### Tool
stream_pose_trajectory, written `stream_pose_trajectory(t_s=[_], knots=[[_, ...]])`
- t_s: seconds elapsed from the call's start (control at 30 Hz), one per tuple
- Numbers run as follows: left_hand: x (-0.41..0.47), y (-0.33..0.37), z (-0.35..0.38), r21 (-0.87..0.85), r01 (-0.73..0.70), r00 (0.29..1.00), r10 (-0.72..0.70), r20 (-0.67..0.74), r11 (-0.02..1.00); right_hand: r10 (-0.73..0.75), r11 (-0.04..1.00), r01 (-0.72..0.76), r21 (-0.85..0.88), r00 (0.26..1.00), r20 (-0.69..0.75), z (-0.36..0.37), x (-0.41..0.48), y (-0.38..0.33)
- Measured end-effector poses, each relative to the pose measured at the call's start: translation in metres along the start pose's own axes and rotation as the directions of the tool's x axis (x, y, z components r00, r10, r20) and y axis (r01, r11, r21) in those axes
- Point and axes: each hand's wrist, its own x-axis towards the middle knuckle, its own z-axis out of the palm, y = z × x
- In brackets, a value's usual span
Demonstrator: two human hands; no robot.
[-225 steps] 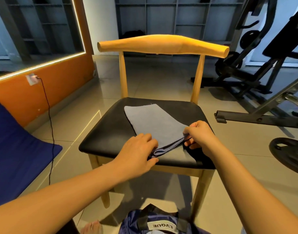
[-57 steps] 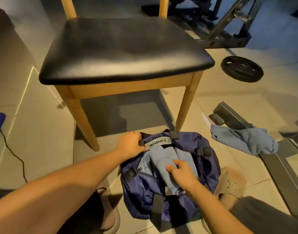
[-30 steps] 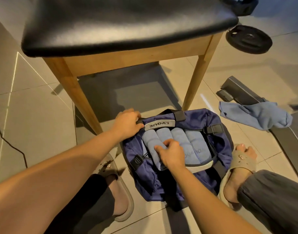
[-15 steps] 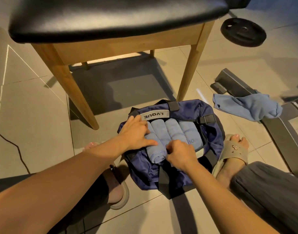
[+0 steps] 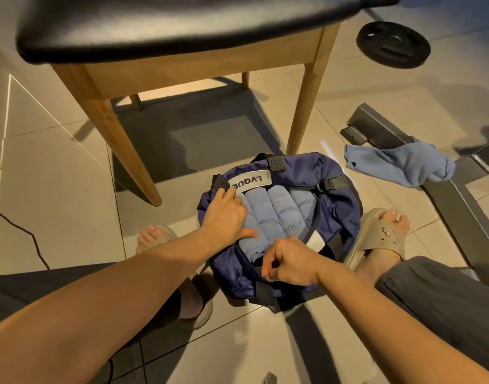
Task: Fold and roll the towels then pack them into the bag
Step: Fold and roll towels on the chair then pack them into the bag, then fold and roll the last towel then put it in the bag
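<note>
A dark blue bag (image 5: 340, 217) lies open on the floor under both hands, its white label (image 5: 249, 182) on the far rim just beyond the fingertips of the left hand (image 5: 226, 217). Pale blue rolled towels (image 5: 279, 212) lie packed side by side inside it, the leftmost under the flat left palm, their near ends against the curled right hand (image 5: 290, 261). A loose towel (image 5: 398, 167), also pale blue, lies crumpled well off to the right of that hand.
</note>
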Motion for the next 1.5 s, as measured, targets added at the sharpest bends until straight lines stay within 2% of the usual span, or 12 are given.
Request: stream_pose_trajectory(t_s=[0.1,0.23,0.37,0.43,0.53,0.73,0.87,0.97,1.03,1.2,1.37,1.5], knots=[[0.004,-0.007,-0.007,-0.059,0.033,0.999,-0.031,0.029,0.998,0.001,1.000,-0.001,0.000,0.996,-0.089,-0.007,0.006,-0.003],[0.016,-0.026,-0.021,-0.304,0.041,0.997,-0.058,-0.048,0.952,0.060,0.944,-0.181,-0.277,0.917,-0.395,-0.019,0.012,0.010],[0.029,-0.032,-0.033,-0.470,0.062,0.991,-0.110,-0.077,0.881,0.025,0.868,-0.199,-0.454,0.932,-0.361,-0.012,0.022,0.012],[0.043,-0.028,-0.042,-0.485,0.055,0.988,-0.117,-0.099,0.873,0.003,0.907,-0.170,-0.386,0.917,-0.398,-0.025,0.022,0.016],[0.071,-0.015,-0.065,-0.499,0.019,0.985,-0.100,-0.138,0.867,0.028,0.968,-0.163,-0.192,0.828,-0.560,-0.066,0.014,0.040],[0.140,0.030,-0.104,-0.591,-0.051,0.980,-0.074,-0.186,0.805,0.154,0.966,-0.253,-0.044,0.708,-0.689,-0.149,-0.001,0.121],[0.205,0.064,-0.122,-0.568,-0.142,0.977,0.021,-0.214,0.811,0.277,0.919,-0.393,0.026,0.597,-0.753,-0.196,-0.006,0.203],[0.266,0.092,-0.117,-0.549,-0.168,0.981,0.083,-0.177,0.818,0.412,0.852,-0.515,0.097,0.544,-0.731,-0.225,-0.011,0.271],[0.308,0.114,-0.108,-0.533,-0.156,0.987,0.104,-0.125,0.832,0.479,0.807,-0.582,0.102,0.544,-0.689,-0.238,-0.014,0.307],[0.389,0.163,-0.078,-0.469,-0.132,0.985,0.169,0.036,0.873,0.463,0.751,-0.660,-0.030,0.559,-0.688,-0.263,-0.006,0.370],[0.414,0.205,-0.044,-0.326,-0.268,0.922,0.340,0.186,0.907,0.530,0.713,-0.690,-0.125,0.647,-0.548,-0.268,0.007,0.412],[0.428,0.224,-0.033,-0.211,-0.289,0.912,0.336,0.237,0.934,0.491,0.736,-0.673,-0.073,0.604,-0.628,-0.268,0.010,0.425]])
